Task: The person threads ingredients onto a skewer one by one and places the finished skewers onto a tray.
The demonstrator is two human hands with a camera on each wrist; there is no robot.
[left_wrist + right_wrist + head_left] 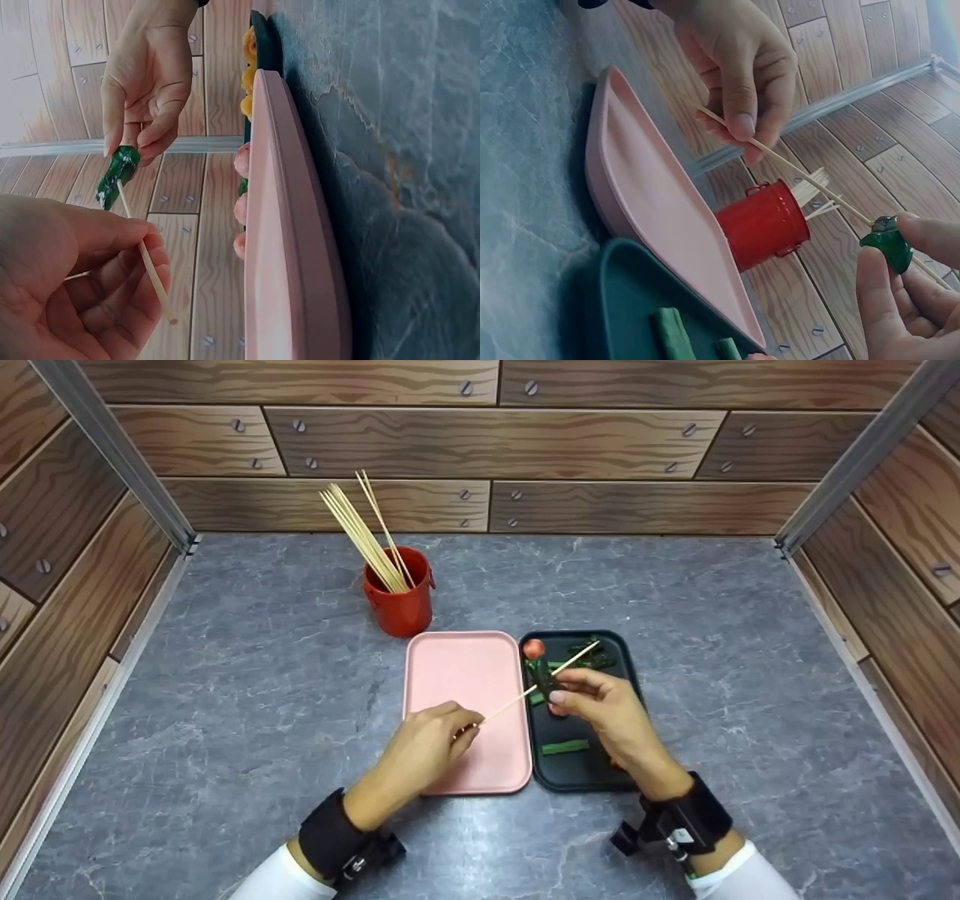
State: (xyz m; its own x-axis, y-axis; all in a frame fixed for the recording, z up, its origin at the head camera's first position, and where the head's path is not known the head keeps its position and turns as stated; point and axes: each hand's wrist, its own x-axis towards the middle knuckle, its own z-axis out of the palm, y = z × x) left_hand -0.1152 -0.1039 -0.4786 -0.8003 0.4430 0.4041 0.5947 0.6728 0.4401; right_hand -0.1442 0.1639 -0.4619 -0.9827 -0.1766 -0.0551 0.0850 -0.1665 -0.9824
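Observation:
My left hand [429,741] pinches a thin wooden skewer [504,711] near one end, over the pink tray [465,664]. A dark green, glossy, leafy-looking vegetable piece [889,247] is on the skewer. My right hand [613,718] pinches that piece between thumb and fingers, above the dark green tray [559,776]. The skewer runs through it, its far end sticking out beyond the right fingers. In the left wrist view, the skewer's near end [171,318] shows past the left fingertips.
On the dark tray lie a pinkish-red ball [533,649], a green stick [565,747] and dark leafy pieces [596,658]; yellow pieces [248,79] show in the left wrist view. Behind the pink tray stands a red bucket [405,613] with several skewers [358,531]. Wood-patterned walls enclose the counter.

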